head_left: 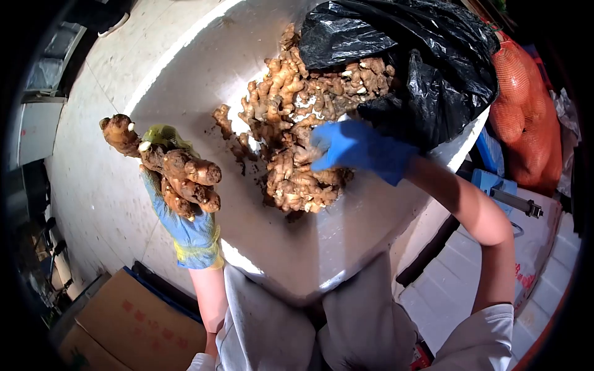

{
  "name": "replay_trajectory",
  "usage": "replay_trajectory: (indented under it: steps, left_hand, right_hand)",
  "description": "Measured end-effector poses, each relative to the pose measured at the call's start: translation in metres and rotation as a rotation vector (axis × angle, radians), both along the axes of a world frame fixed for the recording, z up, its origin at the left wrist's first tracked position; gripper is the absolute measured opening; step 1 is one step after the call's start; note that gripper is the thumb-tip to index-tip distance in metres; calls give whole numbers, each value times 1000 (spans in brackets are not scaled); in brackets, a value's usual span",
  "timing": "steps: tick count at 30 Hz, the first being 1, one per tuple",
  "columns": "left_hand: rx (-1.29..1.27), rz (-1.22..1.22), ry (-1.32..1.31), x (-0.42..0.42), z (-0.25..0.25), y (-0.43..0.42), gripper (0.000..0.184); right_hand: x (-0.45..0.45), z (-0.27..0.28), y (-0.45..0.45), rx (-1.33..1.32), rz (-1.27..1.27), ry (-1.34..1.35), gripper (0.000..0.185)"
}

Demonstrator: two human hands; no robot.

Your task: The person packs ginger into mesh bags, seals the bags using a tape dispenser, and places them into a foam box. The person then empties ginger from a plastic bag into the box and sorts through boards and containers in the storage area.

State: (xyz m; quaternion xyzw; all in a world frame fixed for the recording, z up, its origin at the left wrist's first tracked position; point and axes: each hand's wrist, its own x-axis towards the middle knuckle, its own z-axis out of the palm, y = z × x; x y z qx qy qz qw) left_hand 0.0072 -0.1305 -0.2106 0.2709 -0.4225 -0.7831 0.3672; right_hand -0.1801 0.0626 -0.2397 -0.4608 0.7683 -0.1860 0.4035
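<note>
At the left, over the tub's rim, my left hand [185, 232] is closed around a large knobbly piece of ginger [182, 170]. It wears a blue glove with yellow mesh [166, 135] over it, and the ginger hides most of the fingers. My right hand [356, 148], in a blue glove, is over the ginger pile [281, 93]. Its thumb and forefinger are spread apart at the pile's right side, slightly blurred. Brown soil clings to the pieces, and crumbs of it lie around them.
The pile lies in a wide pale tub [365, 216] in front of my knees. A black plastic bag [445, 55] drapes over its far right side. Right of it stands an orange mesh sack [526, 117]. A cardboard box [139, 321] is at lower left, white foam boxes [442, 284] at lower right.
</note>
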Motion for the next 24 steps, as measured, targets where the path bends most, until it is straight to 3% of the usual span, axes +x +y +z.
replay_trajectory:
  steps: [1, 2, 5, 7, 8, 9, 10, 11, 13, 14, 15, 18, 20, 22, 24]
  left_hand:
    - [238, -175, 278, -1, 2, -2, 35]
    - [476, -349, 554, -1, 3, -4, 34]
    - [529, -296, 552, -4, 5, -1, 36]
    - [535, -287, 561, -3, 0, -4, 40]
    - [535, -285, 562, -5, 1, -1, 40]
    - [277, -131, 249, -7, 2, 6, 40]
    - [259, -131, 231, -7, 3, 7, 42]
    - [241, -131, 212, -7, 4, 8, 43]
    - [490, -249, 425, -8, 9, 4, 49]
    - [519, -207, 366, -12, 12, 3, 52]
    - [561, -292, 471, -13, 12, 3, 58]
    - [646, -262, 339, -16, 14, 4, 65]
    - [729, -311, 333, -23, 21, 9, 68]
    - [746, -369, 318, -28, 36, 15, 64]
    - [765, -475, 337, -32, 57, 20, 62]
  right_hand:
    - [9, -14, 6, -95, 169, 140, 52]
    - [18, -32, 10, -98, 169, 139, 52]
    - [35, -58, 7, -166, 228, 83, 57]
    - [34, -42, -7, 404, 361, -44, 50]
    - [35, -51, -2, 404, 363, -43, 50]
    - [38, -64, 8, 136, 307, -42, 58]
    - [39, -67, 14, -131, 250, -40, 66]
    - [37, -70, 18, -131, 257, -35, 66]
    - [34, -63, 16, -279, 36, -283, 47]
    - [23, -32, 11, -142, -119, -464, 40]
    - [4, 22, -3, -15, -248, -617, 33]
    - [-10, 99, -2, -186, -605, -880, 29]
    - [-16, 149, 1, -360, -442, -816, 28]
    - [8, 199, -22, -371, -552, -841, 28]
    - [15, 219, -34, -215, -549, -872, 32]
